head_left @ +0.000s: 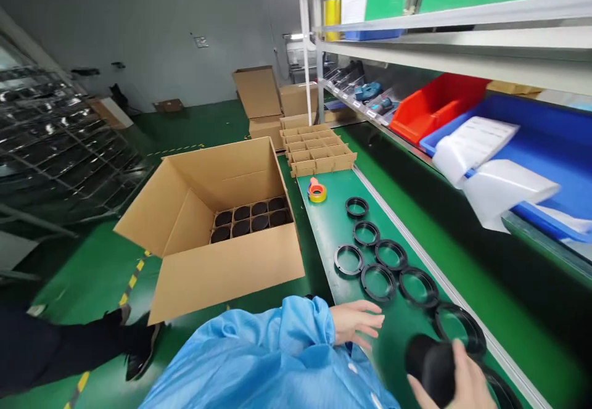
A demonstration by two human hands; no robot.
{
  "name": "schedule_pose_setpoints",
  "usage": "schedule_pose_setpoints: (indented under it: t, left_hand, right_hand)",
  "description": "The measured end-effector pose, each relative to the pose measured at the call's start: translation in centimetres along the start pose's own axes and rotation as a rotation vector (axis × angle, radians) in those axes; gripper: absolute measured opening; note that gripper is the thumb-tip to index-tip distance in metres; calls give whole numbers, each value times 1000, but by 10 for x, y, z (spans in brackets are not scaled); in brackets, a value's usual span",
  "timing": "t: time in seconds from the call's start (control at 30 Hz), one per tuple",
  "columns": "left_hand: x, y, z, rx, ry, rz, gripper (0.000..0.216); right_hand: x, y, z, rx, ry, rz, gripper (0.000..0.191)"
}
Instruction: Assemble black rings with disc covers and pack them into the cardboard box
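My right hand (469,378) is closed round a black rounded part (437,366), blurred by motion, low on the right over the green bench top. My left hand (357,322), empty with fingers stretched out, hovers at the bench's near edge just below a black ring (378,282). Several more black rings lie flat along the bench, among them one at the far end (356,207) and a larger one (460,329) beside my right hand. To the left, an open cardboard box (226,273) holds several dark round pieces (241,228) in divided cells.
Cardboard dividers (319,150) and tape rolls (317,192) sit at the bench's far end. Red (435,107) and blue bins (546,144) line the shelf at right, with white sheets hanging out. A person's leg (87,347) shows at lower left, near a wire rack (60,137).
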State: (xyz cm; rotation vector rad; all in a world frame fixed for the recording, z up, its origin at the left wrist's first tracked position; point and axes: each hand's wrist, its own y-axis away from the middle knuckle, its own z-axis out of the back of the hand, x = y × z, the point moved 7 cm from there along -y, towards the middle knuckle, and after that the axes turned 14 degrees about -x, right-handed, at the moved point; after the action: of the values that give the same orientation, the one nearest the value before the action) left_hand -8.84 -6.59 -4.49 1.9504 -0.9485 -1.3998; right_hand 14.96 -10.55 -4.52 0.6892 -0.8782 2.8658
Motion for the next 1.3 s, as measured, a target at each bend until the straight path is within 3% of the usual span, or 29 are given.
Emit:
schedule_pose_setpoints:
  t: [0.1,0.17,0.23,0.3,0.4,0.47,0.53,0.67,0.73,0.83,0.9,1.0,1.17,1.23,1.3]
  left_hand:
    - [-15,22,11,74,73,-136,79]
    - [-27,30,41,-26,130,-255,78]
    - [-33,36,80,-157,205,-332,74]
    - [-36,43,115,-217,302,-345,71]
    - [-43,55,151,-222,433,-308,64]
    - [-55,62,168,-216,489,-286,59]
    - [-70,64,187,-219,517,-282,57]
    - [-89,60,234,-251,471,-292,66]
    - [-98,61,271,-410,313,-397,77]
    - [-121,77,317,-658,-202,-670,101]
    - [-131,83,325,-619,-568,-754,112]
    - [-137,85,337,-536,-845,-702,111]
    - [-157,82,379,-545,-928,-639,120]
    - [-174,76,412,-542,-874,-678,120]
    - [-198,65,464,-639,-785,-731,115]
  right_hand:
    - [113,-21,-33,167,-179,226,112]
    - [165,-27,-49,239,-281,273,106]
    - [195,-29,-65,355,-440,248,98]
    - [203,-32,-86,496,-616,63,89]
    - [208,-29,-122,789,-827,-412,80]
    - [233,-21,-140,1037,-991,-647,80]
    - [267,-20,-156,1170,-1132,-781,77]
    - [317,-28,-191,1093,-1190,-953,67]
    - [335,-29,-209,1068,-1157,-982,65]
    - [357,-28,-238,1092,-1065,-933,71]
    - [373,-26,-255,1133,-1014,-862,72]
    - [400,-20,-277,1201,-987,-761,69]
    - [442,-9,-306,1260,-961,-757,74]
    - [458,-12,-319,1253,-971,-714,73]
    - [468,-21,-335,1224,-936,-603,70]
